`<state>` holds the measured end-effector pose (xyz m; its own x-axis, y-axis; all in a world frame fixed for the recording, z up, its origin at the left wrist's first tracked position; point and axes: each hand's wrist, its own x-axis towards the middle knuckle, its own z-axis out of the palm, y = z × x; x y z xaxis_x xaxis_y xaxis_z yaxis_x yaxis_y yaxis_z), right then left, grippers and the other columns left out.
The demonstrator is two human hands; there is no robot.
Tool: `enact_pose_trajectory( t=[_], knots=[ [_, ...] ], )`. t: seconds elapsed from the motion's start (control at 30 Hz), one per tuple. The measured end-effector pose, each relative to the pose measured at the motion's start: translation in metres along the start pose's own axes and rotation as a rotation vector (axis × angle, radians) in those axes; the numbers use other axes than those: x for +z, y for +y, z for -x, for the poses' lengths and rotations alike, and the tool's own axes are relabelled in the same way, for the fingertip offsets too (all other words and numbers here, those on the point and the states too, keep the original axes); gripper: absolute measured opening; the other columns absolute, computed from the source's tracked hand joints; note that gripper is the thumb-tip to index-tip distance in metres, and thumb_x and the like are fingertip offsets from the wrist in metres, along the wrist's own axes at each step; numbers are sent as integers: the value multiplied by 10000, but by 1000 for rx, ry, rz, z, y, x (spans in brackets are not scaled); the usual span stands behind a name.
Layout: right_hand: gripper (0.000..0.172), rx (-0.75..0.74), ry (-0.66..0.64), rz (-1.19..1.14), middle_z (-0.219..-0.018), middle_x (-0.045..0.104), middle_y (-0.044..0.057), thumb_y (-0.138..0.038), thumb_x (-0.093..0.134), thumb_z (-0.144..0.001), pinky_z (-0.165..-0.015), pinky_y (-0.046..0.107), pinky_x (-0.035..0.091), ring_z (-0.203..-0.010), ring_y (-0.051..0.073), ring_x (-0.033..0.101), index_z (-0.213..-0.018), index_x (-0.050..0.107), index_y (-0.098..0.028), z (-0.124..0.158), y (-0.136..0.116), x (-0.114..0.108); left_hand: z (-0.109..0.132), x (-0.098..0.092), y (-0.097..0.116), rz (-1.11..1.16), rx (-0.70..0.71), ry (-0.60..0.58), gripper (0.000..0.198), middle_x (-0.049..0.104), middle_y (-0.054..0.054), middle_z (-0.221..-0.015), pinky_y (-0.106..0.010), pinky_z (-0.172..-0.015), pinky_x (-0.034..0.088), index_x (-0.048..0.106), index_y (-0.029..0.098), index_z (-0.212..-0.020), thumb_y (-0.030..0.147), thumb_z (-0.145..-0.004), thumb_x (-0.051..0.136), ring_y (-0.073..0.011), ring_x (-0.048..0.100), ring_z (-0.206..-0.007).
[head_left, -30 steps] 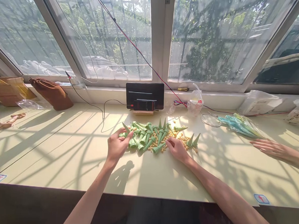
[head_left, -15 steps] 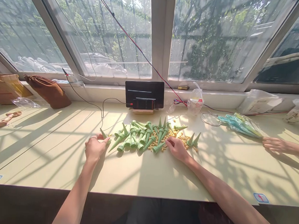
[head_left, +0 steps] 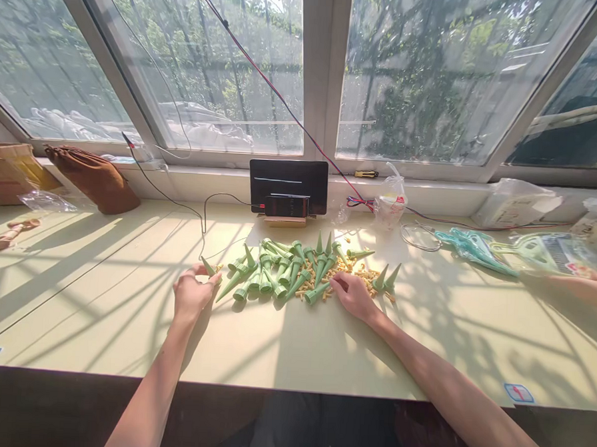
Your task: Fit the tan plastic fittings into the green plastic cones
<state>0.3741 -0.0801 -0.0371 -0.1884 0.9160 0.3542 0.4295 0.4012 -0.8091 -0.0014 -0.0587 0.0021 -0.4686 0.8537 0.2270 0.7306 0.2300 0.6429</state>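
A heap of green plastic cones lies mid-table, mixed with small tan pieces. My left hand is closed round one green cone just left of the heap, the cone's tip sticking up past my fingers. My right hand rests curled on the table at the heap's right edge, fingertips among the tan pieces; what it pinches, if anything, is hidden. Two cones stand upright beside it.
A black screen with a phone stands at the back by the window. A brown pouch lies far left, a plastic bag behind the heap. Another person's hand lifts a bag of green parts at right.
My left hand pulled one cone out of the heap and moved left with it. The other person's hand drew back right and lifted a bag. My right hand stayed put.
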Motion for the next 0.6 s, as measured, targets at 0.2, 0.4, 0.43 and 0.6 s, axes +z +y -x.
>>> enact_pose_trajectory(
  t=[0.2, 0.4, 0.43, 0.6],
  knots=[
    [293, 0, -4, -1, -623, 566, -2, -373, 497, -950, -563, 270, 363, -560, 142, 470, -749, 595, -182, 0, 1, 0, 7, -5, -3, 14, -16, 28, 418, 723, -57, -904, -361, -759, 500, 649, 191, -1047, 382, -683, 725, -214, 643, -632],
    [282, 8, -2, -2, -608, 539, -10, -361, 497, -948, -557, 265, 359, -553, 138, 462, -748, 584, -182, -1, 1, 1, 44, -11, 25, 46, 206, 388, 319, 664, -91, -1043, -347, -800, 503, 620, 172, -1030, 391, -798, 633, -161, 569, -608],
    [278, 6, -1, 2, -608, 540, -10, -358, 498, -948, -557, 265, 359, -553, 138, 463, -751, 586, -182, -1, 1, 1, 52, -9, 36, 74, 242, 385, 296, 656, -79, -1033, -326, -749, 504, 622, 177, -1012, 407, -826, 612, -142, 550, -576],
    [269, 9, 4, 6, -641, 581, 1, -353, 501, -946, -579, 266, 380, -578, 143, 497, -775, 606, -175, -1, 1, 0, 84, 16, 104, 222, 602, -14, 184, 645, -32, -866, -263, -623, 450, 638, 187, -855, 343, -898, 551, -109, 519, -545]
  ],
)
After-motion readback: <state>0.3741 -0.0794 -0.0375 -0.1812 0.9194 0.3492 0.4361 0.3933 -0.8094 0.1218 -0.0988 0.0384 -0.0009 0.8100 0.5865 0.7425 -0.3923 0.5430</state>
